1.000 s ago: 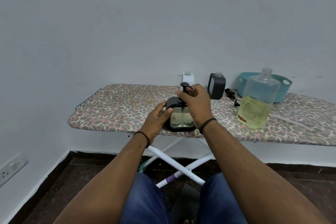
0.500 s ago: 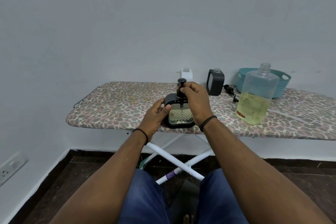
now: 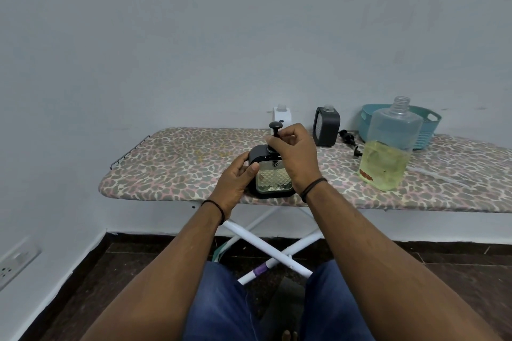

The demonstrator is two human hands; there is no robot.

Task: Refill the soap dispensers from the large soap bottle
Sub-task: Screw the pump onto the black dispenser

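Near dispenser: we see a black soap dispenser (image 3: 273,178) with a clear faceted front standing upright at the near edge of the ironing board (image 3: 177,166), roughly mid-length.
Pump: its black pump head (image 3: 276,127) sits raised on a stem above the dispenser's top.
Left hand: our left hand (image 3: 235,177) wraps the dispenser's left side, thumb across the front upper corner, fingers curled round the body.
Right hand: our right hand (image 3: 295,158) is clenched on the pump stem just under the head, fingers (image 3: 277,140) pinching it.
Large soap bottle: the clear bottle (image 3: 388,147) stands uncapped to the right, well apart from the hands; yellow liquid fills about its lower half.
Second dispenser: a black dispenser (image 3: 326,127) stands at the far edge with its neck open; a loose black pump (image 3: 349,140) lies just right of it.
White dispenser: a small white one (image 3: 282,115) stands at the far edge, behind the pump head.
Basket: a teal basket (image 3: 428,126) sits behind the large bottle.
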